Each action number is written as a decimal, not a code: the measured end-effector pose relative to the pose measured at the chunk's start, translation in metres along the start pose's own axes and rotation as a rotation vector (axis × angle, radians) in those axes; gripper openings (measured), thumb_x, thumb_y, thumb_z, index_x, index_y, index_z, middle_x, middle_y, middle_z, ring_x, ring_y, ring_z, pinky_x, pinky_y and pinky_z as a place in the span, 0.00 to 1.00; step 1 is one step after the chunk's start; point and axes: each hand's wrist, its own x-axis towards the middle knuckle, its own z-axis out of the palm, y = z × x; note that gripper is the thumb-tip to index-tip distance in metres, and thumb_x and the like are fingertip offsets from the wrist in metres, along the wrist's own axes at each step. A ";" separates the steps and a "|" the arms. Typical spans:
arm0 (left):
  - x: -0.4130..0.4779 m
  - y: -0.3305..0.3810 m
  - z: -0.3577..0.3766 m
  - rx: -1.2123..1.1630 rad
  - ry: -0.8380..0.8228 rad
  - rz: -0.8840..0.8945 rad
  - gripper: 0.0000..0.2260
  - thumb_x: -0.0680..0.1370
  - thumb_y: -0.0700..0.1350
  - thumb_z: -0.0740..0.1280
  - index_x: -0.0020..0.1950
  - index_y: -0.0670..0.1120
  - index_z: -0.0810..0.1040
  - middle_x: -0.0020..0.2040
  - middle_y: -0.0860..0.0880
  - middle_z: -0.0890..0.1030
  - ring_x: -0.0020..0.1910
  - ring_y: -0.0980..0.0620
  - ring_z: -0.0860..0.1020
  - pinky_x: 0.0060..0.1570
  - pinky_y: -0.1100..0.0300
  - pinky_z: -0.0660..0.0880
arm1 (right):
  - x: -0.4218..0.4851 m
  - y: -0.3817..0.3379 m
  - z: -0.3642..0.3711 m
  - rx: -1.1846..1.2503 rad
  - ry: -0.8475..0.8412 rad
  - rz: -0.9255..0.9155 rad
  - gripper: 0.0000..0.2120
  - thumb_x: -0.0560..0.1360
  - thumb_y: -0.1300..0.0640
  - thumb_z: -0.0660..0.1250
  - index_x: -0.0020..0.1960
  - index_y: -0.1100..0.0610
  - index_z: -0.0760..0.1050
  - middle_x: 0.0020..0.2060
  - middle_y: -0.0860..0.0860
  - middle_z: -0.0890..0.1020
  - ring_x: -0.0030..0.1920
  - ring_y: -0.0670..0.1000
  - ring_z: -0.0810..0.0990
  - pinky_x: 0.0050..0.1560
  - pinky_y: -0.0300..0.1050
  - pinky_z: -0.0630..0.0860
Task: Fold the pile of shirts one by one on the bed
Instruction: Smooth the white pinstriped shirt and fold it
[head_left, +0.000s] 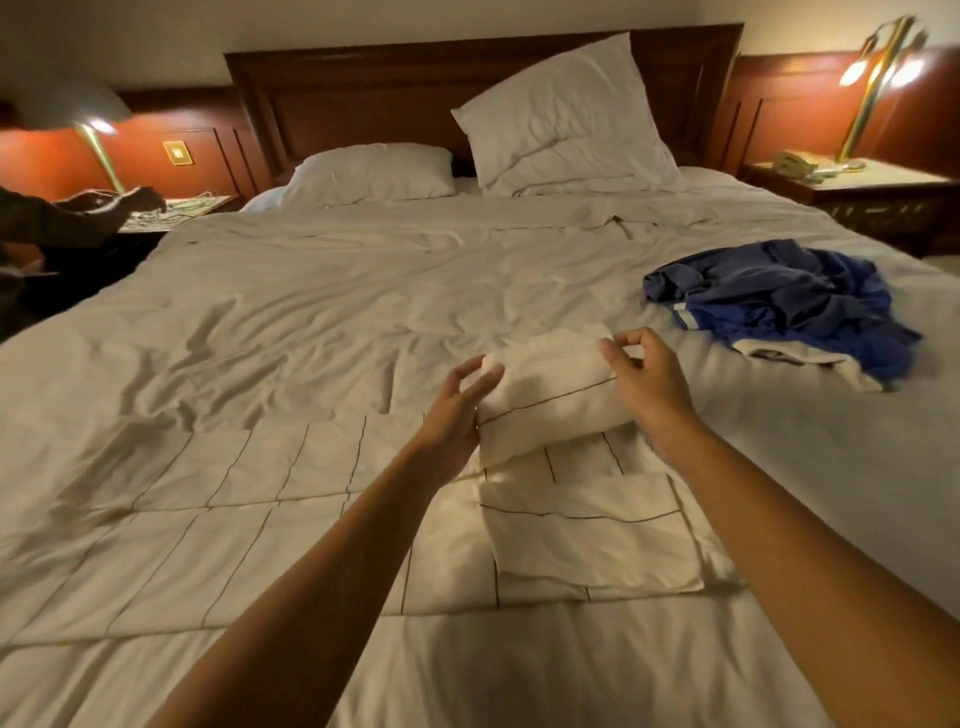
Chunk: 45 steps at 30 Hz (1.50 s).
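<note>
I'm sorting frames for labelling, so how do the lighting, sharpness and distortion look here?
Head view: dim, warm light comes from the left lamp and right lamp; the right one is blown out and motion-smeared. Head view: the left hand and right hand at the cream shirt look slightly soft. Head view: wide-angle bending bows the headboard and the edges of the bed.
</note>
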 end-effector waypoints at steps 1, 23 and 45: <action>0.001 -0.001 -0.003 0.013 0.024 -0.031 0.27 0.74 0.52 0.74 0.71 0.53 0.69 0.63 0.45 0.79 0.57 0.46 0.80 0.57 0.48 0.78 | 0.003 0.006 0.005 0.023 -0.035 0.068 0.11 0.79 0.48 0.68 0.58 0.50 0.73 0.53 0.49 0.79 0.45 0.43 0.77 0.41 0.39 0.73; 0.004 -0.016 -0.032 0.404 -0.052 0.142 0.14 0.78 0.42 0.72 0.63 0.53 0.82 0.51 0.47 0.77 0.43 0.50 0.79 0.41 0.55 0.78 | -0.014 0.053 0.013 -0.487 -0.146 -0.159 0.20 0.79 0.57 0.69 0.70 0.59 0.74 0.64 0.59 0.79 0.63 0.58 0.78 0.63 0.48 0.73; 0.002 -0.055 -0.056 1.691 -0.160 0.191 0.29 0.77 0.72 0.47 0.77 0.71 0.42 0.82 0.53 0.40 0.79 0.49 0.34 0.76 0.46 0.32 | -0.030 0.065 0.035 -1.220 -0.427 -0.153 0.41 0.75 0.29 0.35 0.81 0.51 0.49 0.80 0.54 0.55 0.79 0.54 0.50 0.77 0.58 0.42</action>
